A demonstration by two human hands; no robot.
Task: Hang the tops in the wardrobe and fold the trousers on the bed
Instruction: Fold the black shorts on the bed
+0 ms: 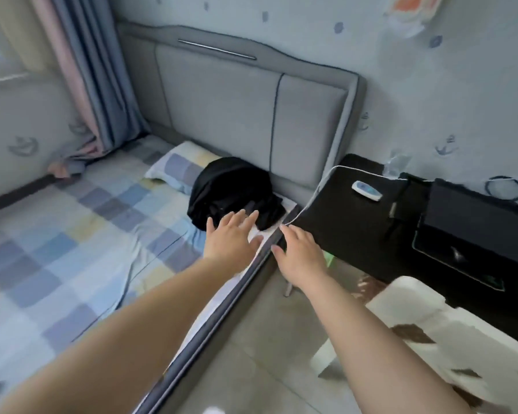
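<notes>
Head view. Bedroom: grey padded headboard (251, 94) across upper centre; bed (72, 234) in checked sheet filling left half. Item: black clothes pile (231, 189), centre frame, against headboard beside pillow (174, 165). Left hand (232, 237), fingers spread and empty, fingertips at pile's near edge, contact uncertain. Right hand (298, 255), loosely extended, empty, just right over bed edge. Step, judged: reaching to take a garment; next requires gripping one piece and sorting top from trousers.

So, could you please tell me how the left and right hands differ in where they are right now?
The left hand reaches over the bed, its fingertips at the black clothes pile; the right hand sits past the bed's edge, beside the black side table, clear of the pile. Both hands are open, fingers spread, holding nothing.
</notes>
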